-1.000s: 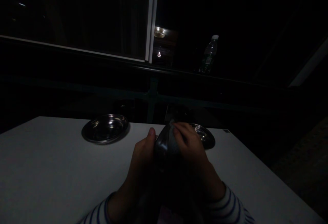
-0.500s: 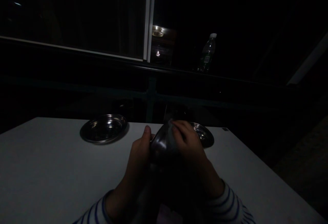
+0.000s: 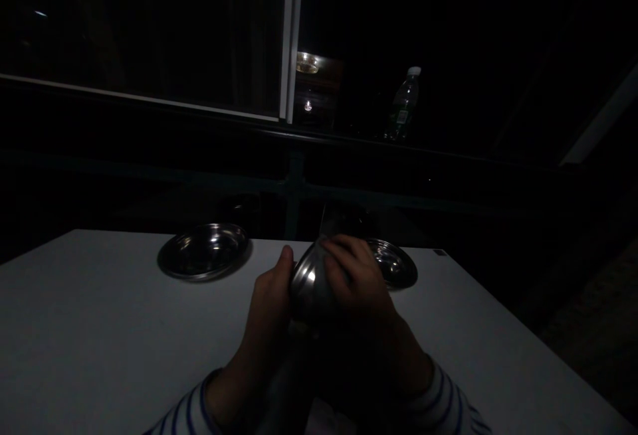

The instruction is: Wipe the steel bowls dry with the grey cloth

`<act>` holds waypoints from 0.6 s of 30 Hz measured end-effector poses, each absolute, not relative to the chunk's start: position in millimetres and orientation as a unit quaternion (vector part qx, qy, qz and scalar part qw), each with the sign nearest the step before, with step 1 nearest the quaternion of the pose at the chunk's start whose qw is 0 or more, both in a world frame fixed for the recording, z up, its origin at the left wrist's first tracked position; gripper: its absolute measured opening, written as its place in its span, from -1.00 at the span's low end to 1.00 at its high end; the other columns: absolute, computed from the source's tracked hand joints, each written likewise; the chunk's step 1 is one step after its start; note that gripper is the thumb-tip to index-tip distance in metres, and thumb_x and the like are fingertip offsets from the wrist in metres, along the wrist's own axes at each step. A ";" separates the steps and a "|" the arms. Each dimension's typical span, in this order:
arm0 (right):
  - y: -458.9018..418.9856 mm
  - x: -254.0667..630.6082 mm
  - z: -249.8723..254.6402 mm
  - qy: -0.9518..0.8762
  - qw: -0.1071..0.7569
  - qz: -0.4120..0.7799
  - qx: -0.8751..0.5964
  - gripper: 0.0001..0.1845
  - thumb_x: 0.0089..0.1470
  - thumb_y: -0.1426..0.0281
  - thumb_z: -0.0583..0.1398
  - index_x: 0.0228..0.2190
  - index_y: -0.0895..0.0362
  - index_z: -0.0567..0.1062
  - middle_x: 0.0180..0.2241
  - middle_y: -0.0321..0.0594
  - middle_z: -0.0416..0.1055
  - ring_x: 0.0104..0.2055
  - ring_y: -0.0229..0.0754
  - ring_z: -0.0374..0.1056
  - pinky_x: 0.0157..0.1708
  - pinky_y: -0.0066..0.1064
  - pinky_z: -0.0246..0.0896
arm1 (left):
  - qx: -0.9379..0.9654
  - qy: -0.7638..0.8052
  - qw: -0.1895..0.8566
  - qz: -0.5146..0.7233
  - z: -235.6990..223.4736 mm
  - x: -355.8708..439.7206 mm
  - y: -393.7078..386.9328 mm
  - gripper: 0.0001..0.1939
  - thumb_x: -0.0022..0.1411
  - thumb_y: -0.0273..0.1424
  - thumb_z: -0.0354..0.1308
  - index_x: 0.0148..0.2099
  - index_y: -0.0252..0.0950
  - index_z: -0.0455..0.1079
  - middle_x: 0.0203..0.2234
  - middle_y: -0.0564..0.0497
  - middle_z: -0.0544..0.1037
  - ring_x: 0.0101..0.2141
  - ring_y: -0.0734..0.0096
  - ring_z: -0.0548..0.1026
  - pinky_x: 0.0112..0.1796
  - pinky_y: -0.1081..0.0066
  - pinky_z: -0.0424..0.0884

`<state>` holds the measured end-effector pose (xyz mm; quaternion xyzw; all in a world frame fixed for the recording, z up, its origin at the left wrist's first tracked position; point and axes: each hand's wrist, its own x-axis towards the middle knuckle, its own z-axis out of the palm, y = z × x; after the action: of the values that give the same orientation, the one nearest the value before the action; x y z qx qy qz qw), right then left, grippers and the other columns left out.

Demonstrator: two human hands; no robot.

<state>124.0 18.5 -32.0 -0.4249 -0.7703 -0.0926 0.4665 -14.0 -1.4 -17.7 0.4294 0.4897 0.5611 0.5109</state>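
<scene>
Fingers (image 3: 349,247) of the person's right hand (image 3: 366,292) are bent over a greyish cloth (image 3: 321,254), pressing it on a shiny metal bowl (image 3: 305,279), while the left hand (image 3: 269,297) grasps this bowl at its side, thumb up. I see the bowl tilted between both hands; its lower part is lost in darkness. Farther, on the white tabletop (image 3: 124,315), one metal dish (image 3: 202,256) lies to the left, and a second dish (image 3: 403,267) is partly hidden by the right hand. Behind stands a capped bottle (image 3: 403,109).
</scene>
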 end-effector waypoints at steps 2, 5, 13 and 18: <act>24.0 135.6 -29.3 -0.750 0.462 -0.035 -0.473 -0.67 0.15 0.39 -0.02 -0.13 0.17 0.44 -0.17 -0.11 0.38 -0.12 -0.15 0.27 -0.12 -0.26 0.20 | 0.432 0.482 0.522 0.556 -17.1 -11.2 -3.3 -0.51 0.08 -0.02 -0.05 -0.71 -0.24 0.18 -0.81 0.09 0.26 -0.72 0.48 0.21 -0.66 0.47 0.16; 22.5 136.0 -29.8 -0.760 0.454 -0.055 -0.463 -0.66 0.14 0.40 -0.01 -0.12 0.17 0.44 -0.17 -0.11 0.38 -0.12 -0.14 0.27 -0.11 -0.26 0.20 | 0.429 0.496 0.513 0.553 -17.1 -11.8 -0.8 -0.52 0.07 -0.03 -0.04 -0.70 -0.25 0.19 -0.81 0.09 0.26 -0.72 0.48 0.21 -0.66 0.47 0.16; 1.0 95.3 -38.2 -0.833 0.415 -0.204 -0.304 -0.79 0.10 0.36 0.08 -0.23 0.09 0.45 -0.17 -0.23 0.40 -0.09 -0.16 0.21 -0.07 -0.25 0.09 | 0.412 0.498 0.476 0.596 -25.7 -21.8 10.8 -0.52 -0.05 0.06 0.06 -0.66 -0.25 0.17 -0.75 0.13 0.25 -0.65 0.48 0.22 -0.60 0.47 0.19; 17.5 124.1 -33.0 -0.780 0.461 -0.111 -0.408 -0.69 0.13 0.37 0.01 -0.15 0.11 0.45 -0.14 -0.13 0.38 -0.08 -0.12 0.23 -0.10 -0.23 0.15 | 0.417 0.489 0.516 0.566 -19.8 -12.7 2.2 -0.53 -0.01 0.02 0.04 -0.68 -0.25 0.17 -0.80 0.14 0.20 -0.70 0.52 0.16 -0.65 0.47 0.14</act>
<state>124.1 17.5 -33.0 -0.4076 -0.7802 -0.1112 0.4612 -12.7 2.2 -19.8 0.4174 0.4891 0.5662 0.5157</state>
